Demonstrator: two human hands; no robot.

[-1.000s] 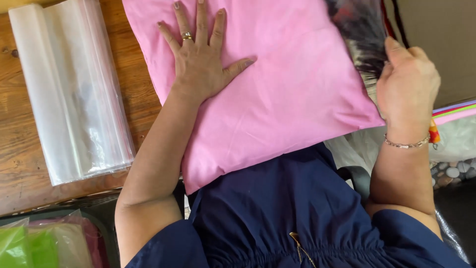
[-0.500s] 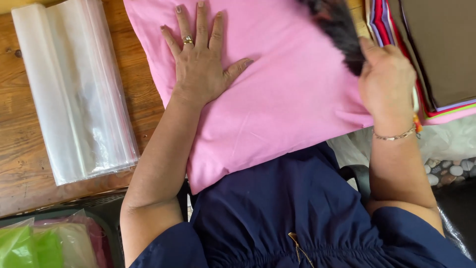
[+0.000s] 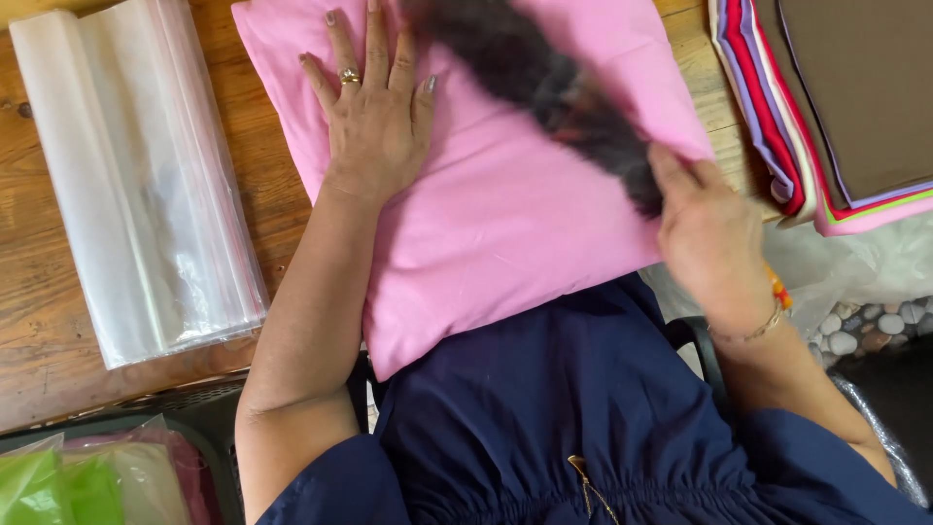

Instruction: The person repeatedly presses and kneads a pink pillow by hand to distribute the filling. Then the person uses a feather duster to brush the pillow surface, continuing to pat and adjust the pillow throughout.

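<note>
While the stack of clear plastic bags point(image 3: 146, 185) lies where it lay on the wooden bench point(image 3: 29, 360) at the far left, the left hand point(image 3: 374, 122) keeps its place too, flat and fingers spread, pressing the folded pink cloth point(image 3: 505, 214) down. The cloth rests on the bench edge, its near corner overhanging the person's dark blue lap. What has changed is further right: the dark, blurred brush point(image 3: 544, 92) now reaches well across the cloth toward its middle, where half a second ago it sat at the upper right edge. The right hand point(image 3: 714, 238) has come leftward with it, fingers closed about the brush's lower end. The pile of coloured folded cloths point(image 3: 777, 126) shows beyond.
</note>
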